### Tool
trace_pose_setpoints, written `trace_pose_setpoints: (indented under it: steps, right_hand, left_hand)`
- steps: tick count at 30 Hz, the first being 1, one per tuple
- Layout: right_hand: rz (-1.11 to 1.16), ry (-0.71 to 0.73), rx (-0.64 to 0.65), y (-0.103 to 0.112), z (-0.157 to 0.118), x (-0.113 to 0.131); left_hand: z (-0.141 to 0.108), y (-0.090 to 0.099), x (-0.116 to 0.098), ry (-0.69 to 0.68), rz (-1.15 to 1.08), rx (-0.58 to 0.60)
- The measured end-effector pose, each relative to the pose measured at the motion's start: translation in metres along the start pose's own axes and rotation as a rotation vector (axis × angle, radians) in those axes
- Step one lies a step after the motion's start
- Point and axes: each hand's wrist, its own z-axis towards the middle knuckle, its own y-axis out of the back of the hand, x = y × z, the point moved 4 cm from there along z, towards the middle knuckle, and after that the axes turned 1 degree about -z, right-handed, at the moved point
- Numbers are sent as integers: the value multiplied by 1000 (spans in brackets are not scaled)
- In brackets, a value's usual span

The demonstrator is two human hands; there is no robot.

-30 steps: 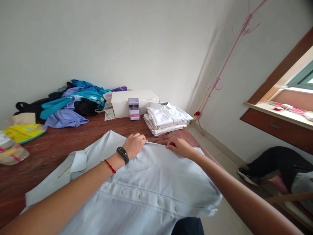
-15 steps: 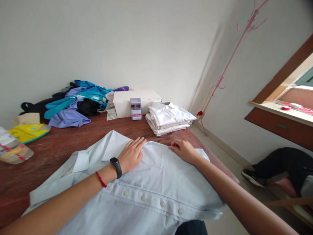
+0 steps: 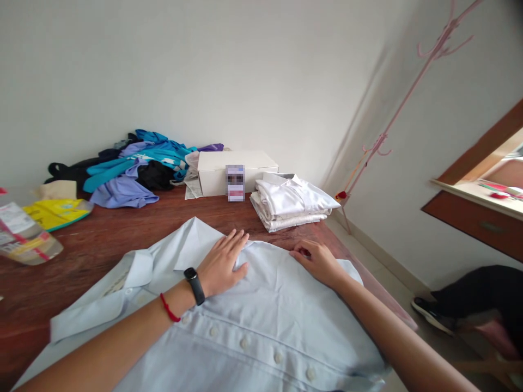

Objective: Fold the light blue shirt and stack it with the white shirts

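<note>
Pale shirt (image 3: 265,307) beneath left hand (image 3: 223,267), fingers splayed flat, grasping nothing, right hand (image 3: 319,262) curled at far edge, hold unclear

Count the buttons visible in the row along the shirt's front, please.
5 on the light blue button-up shirt: the first button beside the red string bracelet; the second, third, fourth and fifth follow, slanting down rightward. More may be hidden under the left forearm.

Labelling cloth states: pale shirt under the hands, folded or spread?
Mostly spread: the shirt lies broad across the table, button row showing, left hand flat on it.
</note>
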Motion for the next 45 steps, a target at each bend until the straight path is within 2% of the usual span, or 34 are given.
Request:
trace_pose_setpoints:
  steps: [12,19,21,24,28,30,32,35,39,42,45]
  right_hand:
    - [9,-56,14,5,-2,-5]
    - [10,-75,19,5,-2,-11]
    - [19,-77,25,5,-2,-12]
    - [27,-75,10,5,-3,-11]
    - [41,-76,-9,5,-3,-11]
    - [34,-75,-11,4,-3,-12]
    - [20,-68,-16,3,-2,-13]
    - [-14,-35,-4,7,-1,-9]
    - [-149,70,86,16,1,16]
    - [-180,193,132,20,8,50]
    - [-141,256,156,12,20,82]
  left_hand:
    - [-2,3,-2,37,-40,28]
    - [-5,-4,-4,35,-33,9]
    - [-3,1,-2,35,-38,-3]
    - [5,28,21,84,-34,-66]
    - [10,78,90,242,-39,-83]
    - [9,93,126,292,-51,-66]
    - [5,94,156,329,-158,3]
    - [0,83,178,303,-319,59]
    - [-1,73,183,241,-363,0]
    - [1,70,182,230,-374,-60]
    - [2,67,182,224,-365,-93]
